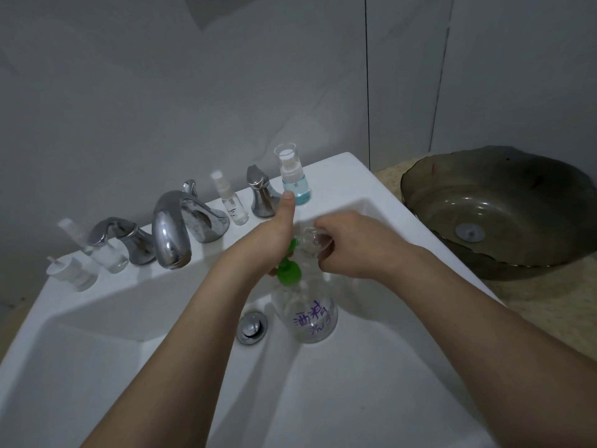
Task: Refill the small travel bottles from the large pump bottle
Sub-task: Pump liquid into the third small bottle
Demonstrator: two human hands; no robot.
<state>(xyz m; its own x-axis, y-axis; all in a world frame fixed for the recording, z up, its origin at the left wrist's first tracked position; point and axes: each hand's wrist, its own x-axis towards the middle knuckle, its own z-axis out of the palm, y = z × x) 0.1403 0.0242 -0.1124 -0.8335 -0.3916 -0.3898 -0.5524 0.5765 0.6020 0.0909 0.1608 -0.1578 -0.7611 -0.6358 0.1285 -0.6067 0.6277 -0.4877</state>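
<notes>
A large clear pump bottle (307, 316) with purple writing and a green pump head (288, 273) stands in the white sink (97, 367). My left hand (274, 234) lies over the green pump head, thumb pointing up; its fingers are hidden. My right hand (349, 244) holds a small clear travel bottle (311, 239) tilted at the pump's nozzle. On the back ledge stand a blue-liquid spray bottle (294, 182) with a clear cap, a slim clear spray bottle (232, 205), another clear bottle (103, 250) and a loose white pump top (69, 270).
A chrome faucet spout (171, 227) with two chrome handles (122, 236) (260, 195) sits on the ledge. The chrome drain stopper (252, 328) is left of the big bottle. A dark glass vessel basin (504, 211) stands on the counter to the right.
</notes>
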